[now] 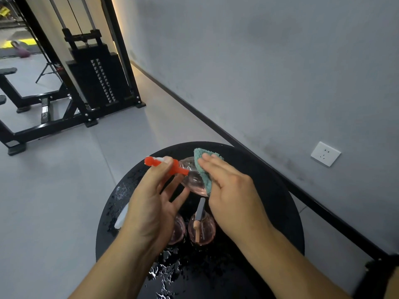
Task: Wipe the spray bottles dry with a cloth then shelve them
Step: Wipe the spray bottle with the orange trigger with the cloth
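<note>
My left hand [151, 197] grips the red spray head of a clear pinkish spray bottle [191, 175], holding it tilted on its side above the round black table [269, 190]. My right hand [231, 186] presses a teal cloth [204, 169] against the bottle's body, fingers fairly straight over the cloth. Below the hands, a second pinkish bottle with a grey and tan spray head [200, 227] stands on the table, and a third pinkish bottle [179, 230] stands next to it, partly hidden by my left hand. A white object [122, 216] lies at the table's left edge.
Water drops [164, 270] cover the wet table top. A grey wall with a white socket [325, 153] runs along the right. A black weight machine [95, 76] stands on the grey floor at far left.
</note>
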The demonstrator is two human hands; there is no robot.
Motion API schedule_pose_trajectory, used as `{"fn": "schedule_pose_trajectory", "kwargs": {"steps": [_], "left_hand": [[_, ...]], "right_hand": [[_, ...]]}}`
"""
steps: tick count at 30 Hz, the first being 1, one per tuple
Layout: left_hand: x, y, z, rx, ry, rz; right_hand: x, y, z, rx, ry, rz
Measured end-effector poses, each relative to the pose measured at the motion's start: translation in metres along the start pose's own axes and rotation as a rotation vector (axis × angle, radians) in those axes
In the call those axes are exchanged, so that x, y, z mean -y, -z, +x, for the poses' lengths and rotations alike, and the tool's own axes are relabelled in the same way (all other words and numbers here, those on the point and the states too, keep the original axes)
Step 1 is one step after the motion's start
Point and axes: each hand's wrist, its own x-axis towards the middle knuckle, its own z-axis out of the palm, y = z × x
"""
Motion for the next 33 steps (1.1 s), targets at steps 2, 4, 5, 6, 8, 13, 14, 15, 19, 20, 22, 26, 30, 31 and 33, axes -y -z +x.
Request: {"fn": "schedule_pose_trajectory", "kwargs": {"steps": [2, 4, 5, 6, 8, 13, 14, 15, 19, 20, 22, 26, 30, 31, 33], "left_hand": [[0.003, -0.001, -0.001, -0.002, 0.008, 0.009], [0.003, -0.002, -0.003, -0.012, 0.020, 0.011], [0.002, -0.002, -0.003, -0.019, 0.018, 0.009], [0.000, -0.002, -0.002, -0.024, 0.011, 0.001], [-0.002, -0.002, -0.002, -0.027, -0.007, -0.020], [0.002, -0.004, -0.003, -0.016, 0.022, -0.002], [0.001, -0.004, -0.003, -0.022, 0.025, -0.001], [0.000, -0.004, -0.003, -0.028, 0.022, -0.002], [-0.005, -0.002, -0.002, -0.029, -0.016, -0.026], [-0.004, -0.001, -0.002, -0.027, -0.020, -0.020], [-0.001, -0.001, -0.002, -0.020, -0.018, 0.001], [0.000, -0.001, -0.002, -0.010, -0.010, 0.022], [-0.004, 0.000, -0.001, -0.021, -0.044, -0.005], [-0.003, 0.000, -0.001, -0.015, -0.045, 0.004], [0.001, -0.001, -0.001, 0.001, -0.033, 0.019]], "right_hand": [[0.003, -0.003, -0.002, 0.039, 0.020, -0.012], [0.004, -0.004, -0.003, 0.051, 0.035, -0.012], [0.003, -0.003, -0.002, 0.031, 0.022, 0.000], [0.001, 0.000, 0.000, -0.003, -0.008, 0.018], [-0.003, 0.004, 0.003, -0.075, -0.073, 0.072], [0.006, -0.005, -0.003, 0.022, 0.018, 0.035], [0.005, -0.005, -0.002, 0.026, 0.023, 0.034], [0.004, -0.003, -0.001, 0.009, 0.009, 0.041], [-0.003, 0.007, 0.004, -0.106, -0.092, 0.103], [-0.001, 0.007, 0.003, -0.094, -0.087, 0.093], [0.003, 0.002, 0.000, -0.032, -0.044, 0.059], [0.003, 0.000, 0.000, -0.014, -0.010, 0.044], [-0.004, 0.005, 0.003, -0.117, -0.090, 0.087], [-0.001, 0.003, 0.002, -0.101, -0.073, 0.071], [0.006, -0.002, -0.002, -0.027, -0.004, 0.029]]}}
